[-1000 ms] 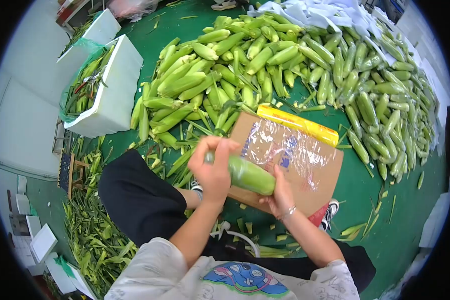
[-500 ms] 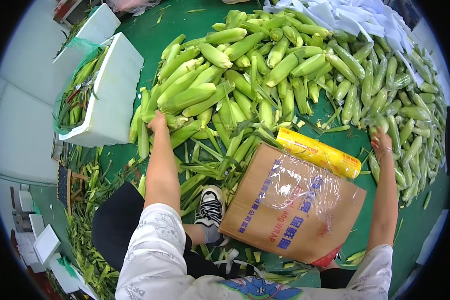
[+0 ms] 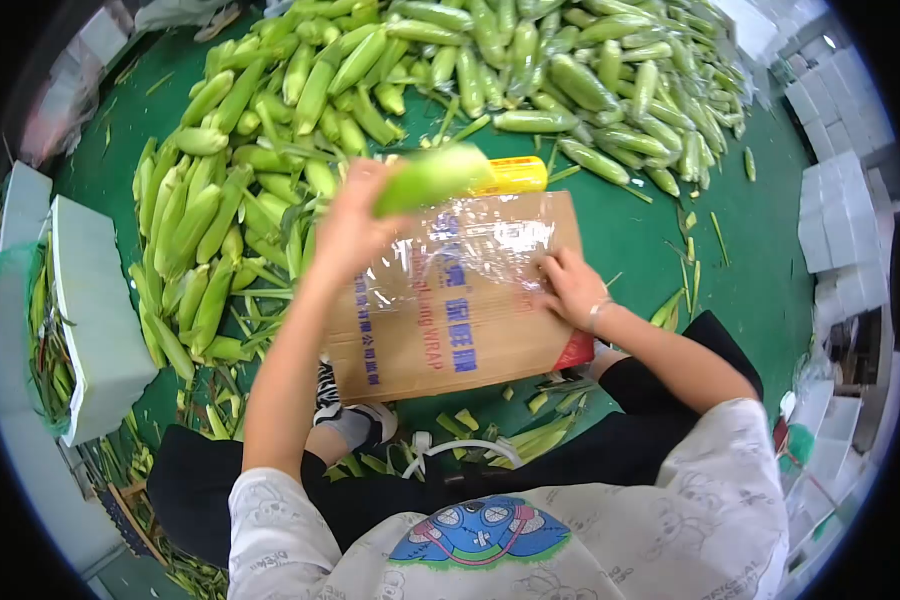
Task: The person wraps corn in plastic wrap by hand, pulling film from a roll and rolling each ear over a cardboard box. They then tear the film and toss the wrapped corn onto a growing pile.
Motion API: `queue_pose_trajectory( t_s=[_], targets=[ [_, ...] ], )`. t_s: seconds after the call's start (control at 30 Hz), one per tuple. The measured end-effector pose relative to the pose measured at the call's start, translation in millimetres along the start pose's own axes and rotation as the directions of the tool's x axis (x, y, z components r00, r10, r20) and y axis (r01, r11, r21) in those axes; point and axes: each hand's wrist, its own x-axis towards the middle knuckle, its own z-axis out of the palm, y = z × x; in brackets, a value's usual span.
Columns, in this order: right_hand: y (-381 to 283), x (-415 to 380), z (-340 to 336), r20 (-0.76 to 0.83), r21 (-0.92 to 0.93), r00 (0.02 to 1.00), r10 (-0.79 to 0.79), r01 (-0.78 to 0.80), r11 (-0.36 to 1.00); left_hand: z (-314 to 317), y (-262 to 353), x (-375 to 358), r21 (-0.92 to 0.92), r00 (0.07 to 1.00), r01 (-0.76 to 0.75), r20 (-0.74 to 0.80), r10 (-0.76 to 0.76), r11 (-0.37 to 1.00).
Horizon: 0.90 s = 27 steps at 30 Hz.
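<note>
My left hand (image 3: 355,220) is closed around an ear of corn (image 3: 435,180) in its green husk, smeared by motion, above the far left part of a cardboard box (image 3: 395,340). Clear plastic film (image 3: 490,245) lies across the box top, wrinkled and shiny. At the right edge of that film rests my right hand (image 3: 575,290), its fingers apart and touching the film or the cardboard. No corn shows in it. Behind the box, a yellow roll of wrap (image 3: 518,174) is partly hidden by the corn ear.
A heap of unwrapped corn (image 3: 195,225) spreads on the green floor at the left. Film-wrapped ears (image 3: 580,85) are piled at the far right. A white foam box (image 3: 100,310) stands at left. Husk scraps (image 3: 540,435) lie near my feet, and white boxes (image 3: 840,210) are stacked at right.
My left hand has brought an ear from the heap over the box. My right hand has left the wrapped pile and come back to the film. The view has turned right.
</note>
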Motion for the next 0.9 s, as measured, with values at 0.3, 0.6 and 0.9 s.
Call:
queue_pose_trajectory(
  t_s=[0.3, 0.6, 0.9],
  targets=[
    [-21, -8, -28, -0.296, 0.407, 0.942, 0.157, -0.024, 0.913, 83, 5, -27, 0.209, 0.764, -0.143, 0.644, -0.026, 0.967],
    [-25, 57, 18, -0.479, 0.408, 0.875, 0.069, 0.153, 0.9, 83, 9, -6, 0.199, 0.628, 0.078, 0.751, -0.203, 0.977],
    [3, -54, -20, 0.003, 0.23, 0.965, -0.263, 0.255, 0.939, 46, 14, 6, 0.064, 0.937, -0.075, 0.345, 0.049, 0.995]
  ],
)
